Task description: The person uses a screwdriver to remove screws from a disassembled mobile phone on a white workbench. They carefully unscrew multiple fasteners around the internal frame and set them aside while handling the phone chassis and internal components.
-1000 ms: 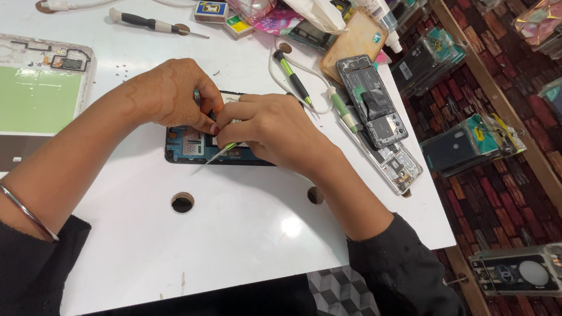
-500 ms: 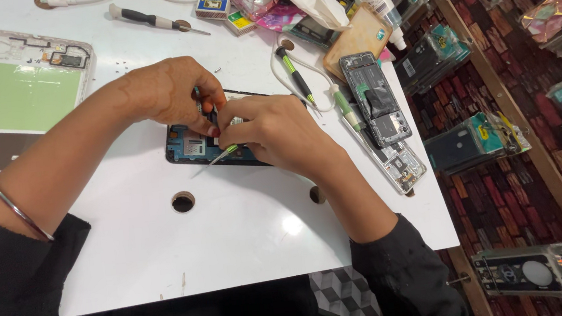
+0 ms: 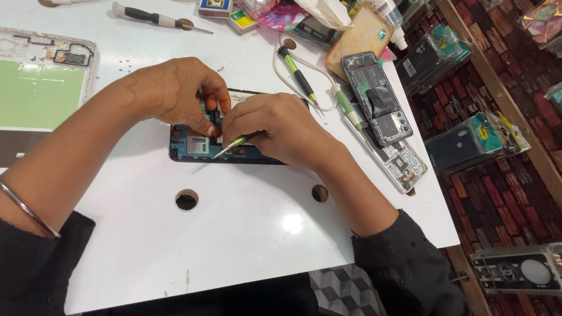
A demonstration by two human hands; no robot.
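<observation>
An opened phone (image 3: pixel 199 147) with a blue circuit board lies on the white table (image 3: pixel 233 231). My left hand (image 3: pixel 182 92) presses down on its upper edge with the fingertips. Beside it, my right hand (image 3: pixel 278 125) grips metal tweezers (image 3: pixel 230 145) whose tip points left onto the board. Both hands cover most of the phone. A thin metal bangle (image 3: pixel 24 203) sits on my left forearm.
A tablet frame with a green panel (image 3: pixel 24 90) lies at the far left. Another opened phone (image 3: pixel 379 104), green-handled tools (image 3: pixel 301 77), a screwdriver (image 3: pixel 157 17), small boxes and a bottle crowd the far right. Two holes (image 3: pixel 187 200) pierce the table. Packaged phone cases (image 3: pixel 475 143) lie on the floor.
My hands stay on the phone with only small shifts of the fingers. The view has moved slightly.
</observation>
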